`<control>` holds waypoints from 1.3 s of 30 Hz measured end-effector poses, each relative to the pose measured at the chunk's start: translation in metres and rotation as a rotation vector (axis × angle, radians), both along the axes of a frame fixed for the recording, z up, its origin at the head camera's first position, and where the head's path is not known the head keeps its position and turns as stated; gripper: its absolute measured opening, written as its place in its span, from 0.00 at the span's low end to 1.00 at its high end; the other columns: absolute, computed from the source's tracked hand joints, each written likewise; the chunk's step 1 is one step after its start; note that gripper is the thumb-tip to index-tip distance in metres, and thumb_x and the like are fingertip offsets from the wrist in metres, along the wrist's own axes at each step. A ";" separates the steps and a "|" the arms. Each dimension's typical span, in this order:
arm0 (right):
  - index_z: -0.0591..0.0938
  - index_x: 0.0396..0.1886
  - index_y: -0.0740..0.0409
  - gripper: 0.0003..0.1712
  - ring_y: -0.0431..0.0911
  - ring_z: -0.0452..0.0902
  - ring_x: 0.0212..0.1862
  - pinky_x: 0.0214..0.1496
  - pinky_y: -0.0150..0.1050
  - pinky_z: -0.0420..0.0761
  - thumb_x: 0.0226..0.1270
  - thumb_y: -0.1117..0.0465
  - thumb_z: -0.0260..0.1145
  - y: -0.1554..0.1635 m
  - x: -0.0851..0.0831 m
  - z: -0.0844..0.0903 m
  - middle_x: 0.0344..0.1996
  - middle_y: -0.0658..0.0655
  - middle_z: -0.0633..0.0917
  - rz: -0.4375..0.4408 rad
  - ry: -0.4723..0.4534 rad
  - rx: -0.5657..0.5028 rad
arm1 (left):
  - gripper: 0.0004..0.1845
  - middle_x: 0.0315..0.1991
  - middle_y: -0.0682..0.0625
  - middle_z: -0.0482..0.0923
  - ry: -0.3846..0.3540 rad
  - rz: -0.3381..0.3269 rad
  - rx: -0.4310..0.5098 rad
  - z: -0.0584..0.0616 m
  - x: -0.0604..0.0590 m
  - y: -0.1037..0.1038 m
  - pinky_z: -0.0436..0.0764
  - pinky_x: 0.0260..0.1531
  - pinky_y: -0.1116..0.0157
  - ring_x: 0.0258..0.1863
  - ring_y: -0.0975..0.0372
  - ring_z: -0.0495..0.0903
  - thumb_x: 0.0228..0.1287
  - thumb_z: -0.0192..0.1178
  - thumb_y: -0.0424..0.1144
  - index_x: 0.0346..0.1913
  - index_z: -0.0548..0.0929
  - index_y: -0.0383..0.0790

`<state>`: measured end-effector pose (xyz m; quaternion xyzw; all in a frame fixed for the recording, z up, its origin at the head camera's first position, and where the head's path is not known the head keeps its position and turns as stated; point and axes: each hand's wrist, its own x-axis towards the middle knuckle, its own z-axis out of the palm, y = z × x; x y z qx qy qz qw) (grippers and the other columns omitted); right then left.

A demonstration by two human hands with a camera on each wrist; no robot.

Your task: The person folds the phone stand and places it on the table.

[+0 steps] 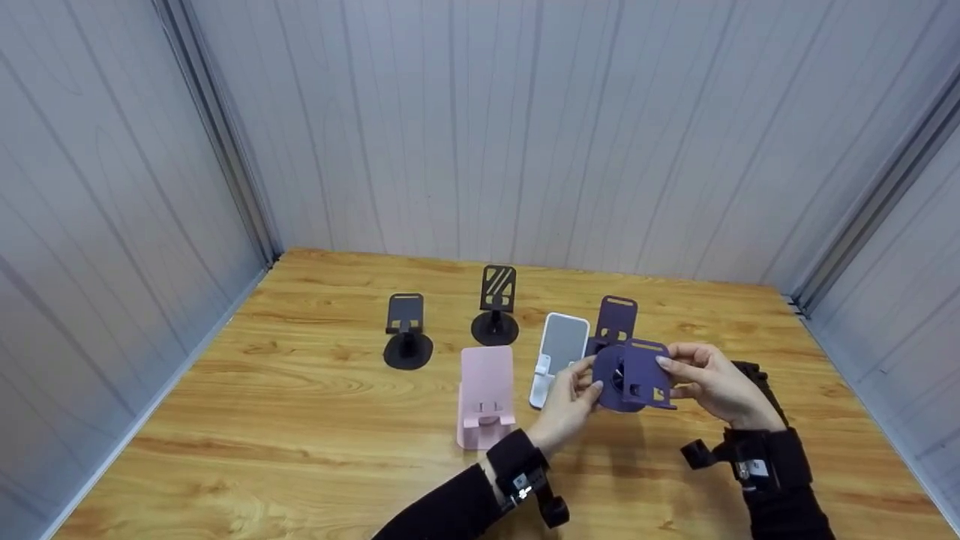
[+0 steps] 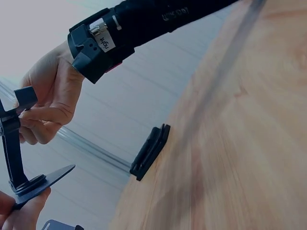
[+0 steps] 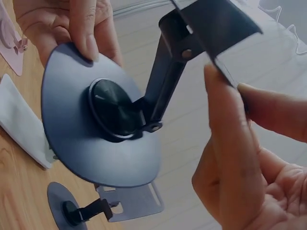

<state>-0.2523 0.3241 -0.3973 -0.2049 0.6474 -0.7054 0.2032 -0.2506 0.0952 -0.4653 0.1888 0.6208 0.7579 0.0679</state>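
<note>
Both hands hold a dark purple phone stand (image 1: pixel 645 375) above the table. My left hand (image 1: pixel 568 401) pinches the rim of its round base (image 3: pixel 67 120), thumb on one face. My right hand (image 1: pixel 716 382) pinches the edge of its slotted back plate between thumb and fingers. In the right wrist view the hinged arm (image 3: pixel 165 88) stands bent out between base and plate. Just behind it, a second purple phone stand (image 1: pixel 616 319) stands on the table, its lower part hidden. A white phone stand (image 1: pixel 564 349) is close beside my left hand.
A pink phone stand (image 1: pixel 486 375) stands left of the left hand. Farther back are a black phone stand (image 1: pixel 407 330) and another with diagonal slots (image 1: pixel 496 300). A black folded object (image 2: pixel 150 152) lies beyond the right hand. Pale panel walls (image 1: pixel 450 135) enclose the wooden table (image 1: pixel 300 420).
</note>
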 end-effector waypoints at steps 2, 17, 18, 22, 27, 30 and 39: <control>0.83 0.39 0.53 0.17 0.38 0.85 0.38 0.41 0.32 0.87 0.78 0.70 0.48 0.001 -0.002 -0.002 0.37 0.48 0.87 0.053 -0.026 -0.040 | 0.22 0.48 0.29 0.83 0.043 0.015 -0.019 0.001 0.001 -0.001 0.86 0.37 0.71 0.38 0.54 0.87 0.70 0.48 0.21 0.66 0.70 0.25; 0.82 0.46 0.58 0.23 0.34 0.78 0.32 0.38 0.27 0.83 0.80 0.72 0.39 0.010 -0.016 -0.020 0.34 0.47 0.86 0.311 -0.140 -0.147 | 0.22 0.53 0.35 0.83 0.391 0.148 -0.226 -0.004 0.000 0.001 0.84 0.44 0.74 0.48 0.52 0.86 0.69 0.51 0.22 0.65 0.72 0.27; 0.82 0.46 0.58 0.23 0.34 0.76 0.32 0.37 0.26 0.82 0.80 0.71 0.39 0.010 -0.016 -0.021 0.34 0.46 0.86 0.309 -0.143 -0.142 | 0.22 0.53 0.35 0.83 0.400 0.153 -0.232 -0.004 0.000 0.001 0.84 0.44 0.73 0.48 0.52 0.86 0.69 0.52 0.22 0.65 0.73 0.27; 0.83 0.42 0.55 0.20 0.34 0.78 0.31 0.34 0.25 0.80 0.80 0.70 0.43 0.006 -0.013 -0.019 0.31 0.45 0.86 0.201 -0.120 -0.062 | 0.21 0.52 0.35 0.83 0.384 0.147 -0.210 -0.005 -0.002 0.000 0.84 0.45 0.72 0.48 0.50 0.86 0.68 0.52 0.22 0.64 0.73 0.27; 0.80 0.40 0.55 0.05 0.36 0.78 0.31 0.33 0.29 0.80 0.76 0.61 0.58 -0.008 -0.003 -0.010 0.30 0.45 0.82 -0.116 -0.030 0.167 | 0.21 0.49 0.31 0.83 0.250 0.109 -0.123 -0.001 -0.005 -0.006 0.86 0.42 0.70 0.44 0.45 0.87 0.69 0.51 0.21 0.63 0.73 0.26; 0.72 0.48 0.58 0.15 0.37 0.78 0.39 0.44 0.34 0.81 0.72 0.54 0.63 -0.017 0.003 -0.006 0.39 0.48 0.79 -0.271 0.007 0.293 | 0.20 0.49 0.28 0.83 0.166 0.087 -0.059 0.002 -0.006 -0.009 0.87 0.41 0.68 0.43 0.42 0.86 0.69 0.49 0.21 0.63 0.72 0.25; 0.46 0.76 0.70 0.41 0.41 0.79 0.55 0.64 0.44 0.80 0.78 0.54 0.54 -0.016 0.001 -0.007 0.60 0.57 0.72 -0.135 -0.073 0.220 | 0.21 0.50 0.29 0.82 0.081 0.080 -0.003 0.009 -0.008 -0.011 0.88 0.43 0.59 0.41 0.52 0.87 0.70 0.48 0.22 0.65 0.70 0.24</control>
